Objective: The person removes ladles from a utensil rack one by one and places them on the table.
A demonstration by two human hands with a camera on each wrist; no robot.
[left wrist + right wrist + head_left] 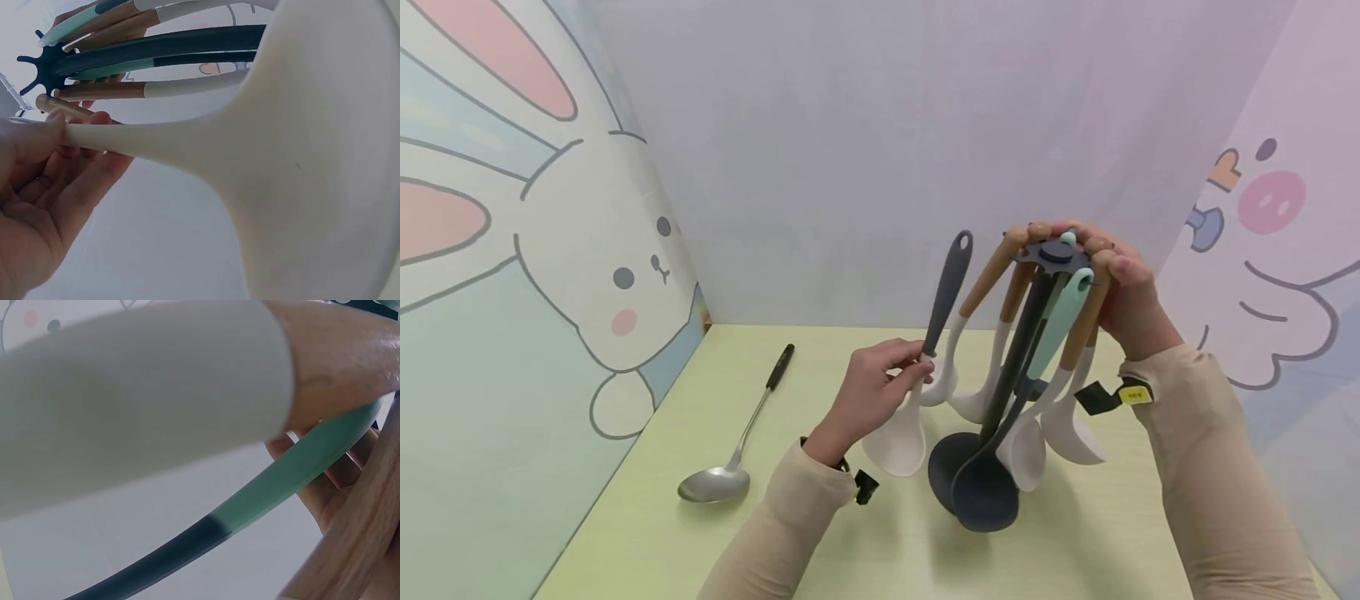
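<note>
Pinching the ladle [948,292] at its neck, the left hand [880,383] has thumb and fingertips closed on the white section just below the grey handle. The bowl sits below the hand; I cannot tell whether it touches the table [640,533]. The ladle stands beside the rack [1056,252], its handle top apart from the hooks in my head view.

The right hand [1131,304] is bent over the rack's top, thumb on a brown handle [1097,292], fingers behind the hub. I read this as bracing the rack.

I judge the step in hand to be handling the ladle at the rack's side, off the hooks. The next move calls for a firm pinch, a braced rack and clearance from the nearest brown-handled ladle [989,279]; contact there could set the hung utensils swinging.

Farther around the rack hang a green-handled ladle [1063,325] and others. A metal ladle [715,485] lies on the table, well apart, to the left.
</note>
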